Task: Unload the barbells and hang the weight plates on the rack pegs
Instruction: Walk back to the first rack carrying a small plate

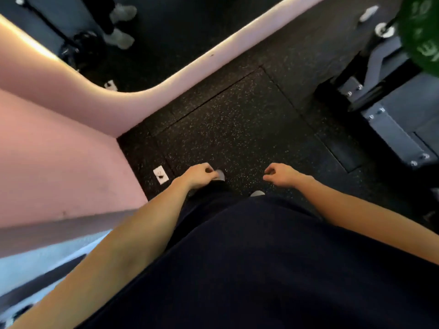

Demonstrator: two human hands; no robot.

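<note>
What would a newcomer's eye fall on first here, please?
The pink wall fills the left side, its lit edge curving away. Two bare hands, left hand and right hand, hang loosely curled and empty over the speckled black floor. A green weight plate shows top right.

Floor [237, 119]: black rubber tiles with fine white and grey speckle throughout. Wall [59, 150], left of the floor: pale pink, with a lit warm-white edge along its upper curve. Floor socket plate [160, 175], at the foot of the wall: white. Weight plate [420, 32], at the floor's far right corner: green with paler green lettering, blurred. Machine frame [392, 110], below the plate: grey with silver bolts. Garment [261, 269], nearest the camera: dark navy, unpatterned. Shoe tips [220, 175], beyond the garment: light grey.
</note>
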